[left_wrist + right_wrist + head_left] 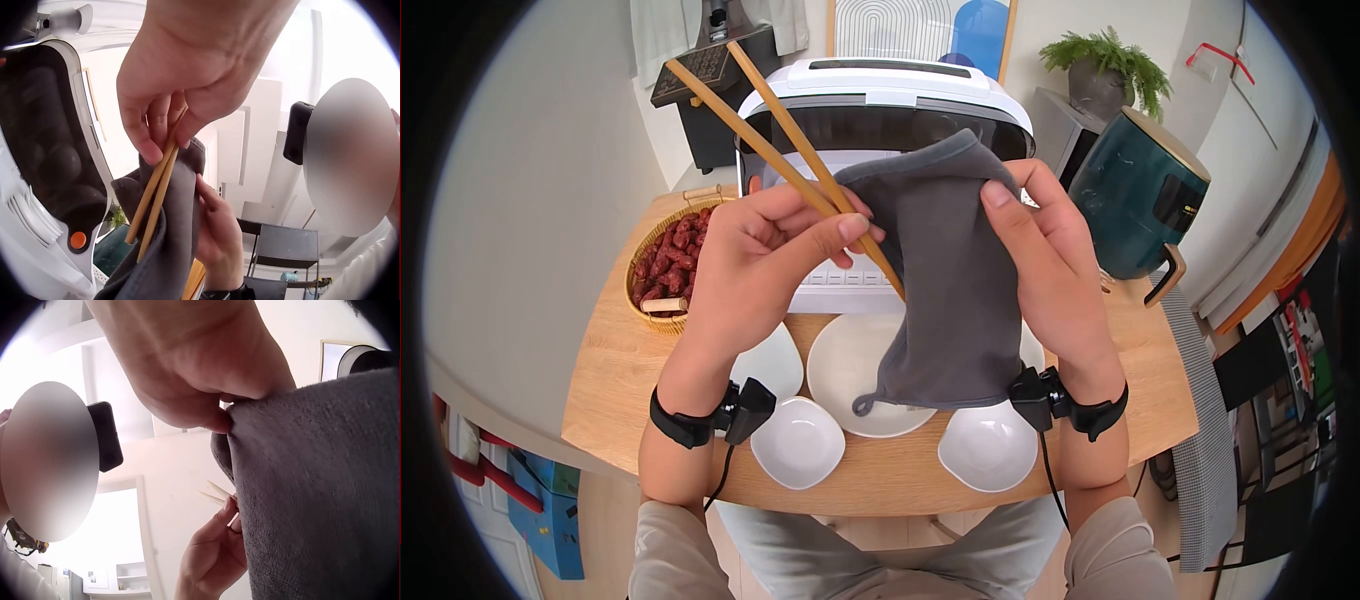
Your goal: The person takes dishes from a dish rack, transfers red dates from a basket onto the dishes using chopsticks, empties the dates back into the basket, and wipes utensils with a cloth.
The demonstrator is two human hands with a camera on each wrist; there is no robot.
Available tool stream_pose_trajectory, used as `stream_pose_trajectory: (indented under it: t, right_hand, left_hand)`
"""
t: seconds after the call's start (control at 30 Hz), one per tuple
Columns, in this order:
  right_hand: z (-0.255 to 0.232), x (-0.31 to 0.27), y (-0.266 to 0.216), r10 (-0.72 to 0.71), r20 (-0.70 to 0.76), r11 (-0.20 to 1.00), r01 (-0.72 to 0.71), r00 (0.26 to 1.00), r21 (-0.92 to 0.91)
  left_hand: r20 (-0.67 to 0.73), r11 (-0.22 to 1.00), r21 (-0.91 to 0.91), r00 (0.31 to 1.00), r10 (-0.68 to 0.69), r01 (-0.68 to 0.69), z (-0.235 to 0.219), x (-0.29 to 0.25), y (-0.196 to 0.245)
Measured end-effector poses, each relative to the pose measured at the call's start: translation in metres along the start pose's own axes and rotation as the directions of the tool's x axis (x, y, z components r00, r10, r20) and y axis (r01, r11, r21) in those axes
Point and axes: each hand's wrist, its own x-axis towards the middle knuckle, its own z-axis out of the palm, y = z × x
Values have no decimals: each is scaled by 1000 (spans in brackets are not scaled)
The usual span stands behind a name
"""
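Note:
My left hand [775, 250] pinches a pair of wooden chopsticks [788, 128] between thumb and fingers, their tips slanting down toward a grey cloth [955, 260]. The fingers also lie at the cloth's upper left edge. My right hand [1050, 245] grips the cloth's upper right part, thumb in front. The cloth hangs over a round cream plate [840, 370], a small loop at its lower corner. In the left wrist view the chopsticks [156, 194] lie along the cloth's folds. The right wrist view shows the cloth's fuzzy surface [312, 487] close up.
Two small white bowls [798, 440] [990, 450] stand at the table's front. Behind the hands is a white machine [1000, 105] with a dark lid and white plates [34, 215] inside. A basket of red dates [668, 262] stands left, a teal air fryer [1135, 195] right.

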Motion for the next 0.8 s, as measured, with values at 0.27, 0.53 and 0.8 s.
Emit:
stream_pose_trajectory:
  t: [0.27,0.53,0.8]
  right_hand:
    - [-9,2,-4,-17,45,1000,17,999,8]
    - [-14,6,0,13,85,1000,-13,996,4]
    - [-9,4,12,36,164,996,-21,986,-87]
  left_hand:
    - [-249,973,190,952,177,-131,-6,1,0]
    - [-455,861,280,730,509,-426,-16,2,19]
    - [-198,986,-8,966,164,-169,-16,0,14]
